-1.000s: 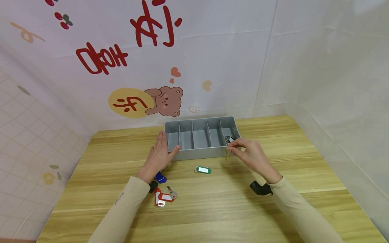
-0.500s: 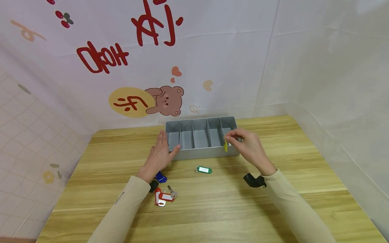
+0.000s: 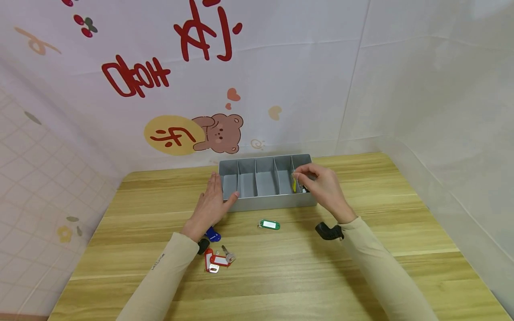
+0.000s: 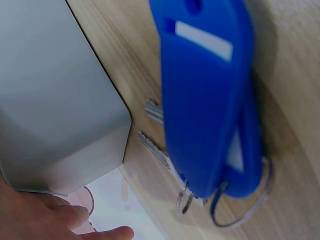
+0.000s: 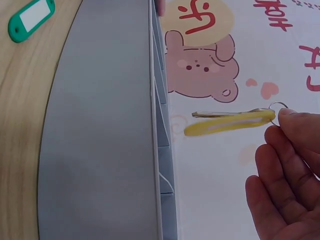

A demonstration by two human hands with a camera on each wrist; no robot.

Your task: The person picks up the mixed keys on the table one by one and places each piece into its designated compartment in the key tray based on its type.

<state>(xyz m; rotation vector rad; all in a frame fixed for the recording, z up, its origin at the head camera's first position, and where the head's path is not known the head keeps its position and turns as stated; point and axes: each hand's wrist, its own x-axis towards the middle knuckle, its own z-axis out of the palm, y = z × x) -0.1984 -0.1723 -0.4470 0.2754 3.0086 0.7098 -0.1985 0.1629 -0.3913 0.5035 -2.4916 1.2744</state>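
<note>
My right hand (image 3: 325, 191) pinches the metal ring of a yellow key tag (image 5: 227, 124) between thumb and index finger. A key (image 5: 220, 114) hangs from the same ring, beside the tag. Tag and key dangle over the right part of a grey compartment tray (image 3: 269, 203), near the divider of its rightmost compartment. Partly hidden below that hand, a black-and-white item (image 3: 304, 190) lies in the rightmost compartment. With fingers straight, my left hand (image 3: 208, 207) rests against the tray's left end, its thumb at the front rim.
A green key tag (image 3: 269, 224) lies in front of the tray. Blue key tags (image 4: 202, 100) with keys lie by my left wrist. Nearer me are red key tags (image 3: 220, 260) and a loose-looking key (image 3: 229, 256). A printed cloth (image 3: 305, 89) hangs behind the table.
My right hand has moved left and slightly away from me, carrying the yellow key tag from in front of the tray's rim to over its compartments. My left hand has stayed in place.
</note>
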